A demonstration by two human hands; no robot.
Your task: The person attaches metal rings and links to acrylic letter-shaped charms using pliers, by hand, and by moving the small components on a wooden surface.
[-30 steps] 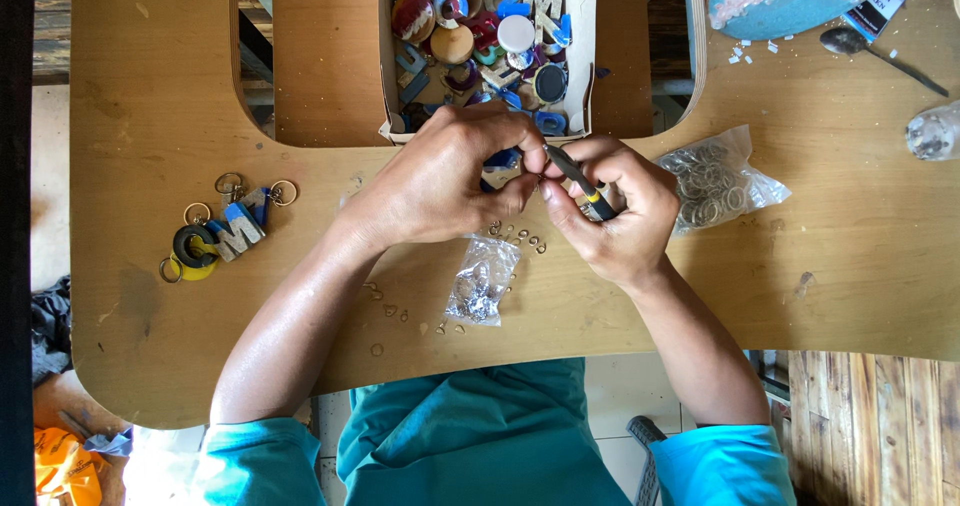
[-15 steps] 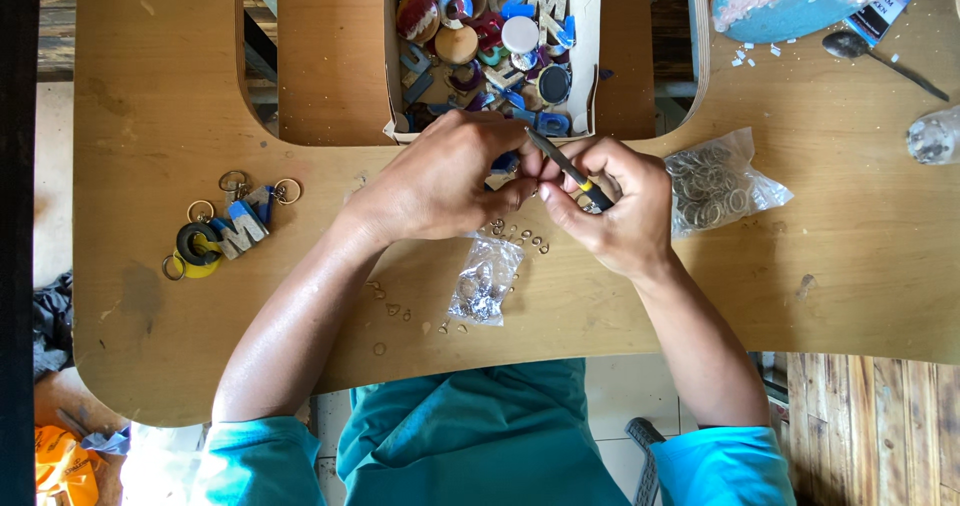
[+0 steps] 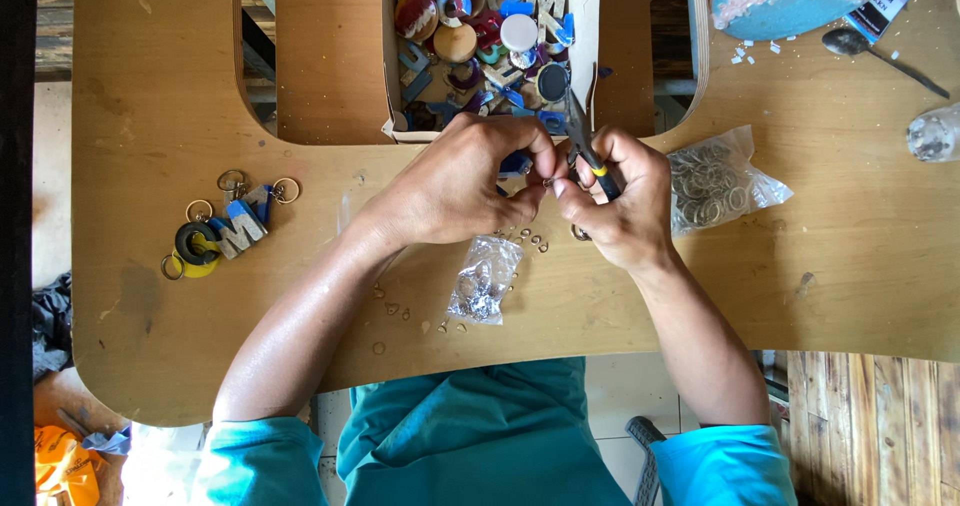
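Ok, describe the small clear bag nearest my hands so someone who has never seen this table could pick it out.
Start at the wooden table and find the left hand and right hand meeting near its middle. Just below them, toward the table's near edge, lies the small clear bag, crinkled and holding tiny metal bits. The bigger bag of rings lies right of the hands; this one is smaller and narrower.

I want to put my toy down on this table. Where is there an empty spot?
Bare wooden tabletop lies right of the clear bag of metal rings, and more above the finished letter keychains. It is crowded around the left hand and right hand, with loose small rings and a small clear bag.
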